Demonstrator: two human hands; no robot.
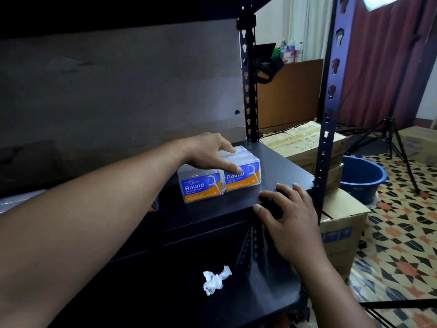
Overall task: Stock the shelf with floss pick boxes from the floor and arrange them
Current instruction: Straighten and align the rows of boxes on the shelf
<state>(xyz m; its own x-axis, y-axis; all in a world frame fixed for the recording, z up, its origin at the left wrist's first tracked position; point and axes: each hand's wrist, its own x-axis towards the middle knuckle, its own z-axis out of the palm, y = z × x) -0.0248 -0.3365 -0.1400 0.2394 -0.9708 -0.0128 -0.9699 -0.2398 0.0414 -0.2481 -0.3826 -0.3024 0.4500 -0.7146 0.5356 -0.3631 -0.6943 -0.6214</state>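
Two clear floss pick boxes with blue and orange "Round Dental Flosser" labels stand side by side on the black shelf. My left hand reaches over them and grips the right box, thumb on its front and fingers on its top. The left box touches it, slightly nearer to me. A sliver of another box shows behind my left forearm. My right hand rests flat on the shelf's front edge, fingers spread, holding nothing.
A crumpled white tissue lies on the lower shelf. Black perforated uprights frame the right side. Cardboard boxes, a blue bucket and a tripod stand on the patterned floor to the right.
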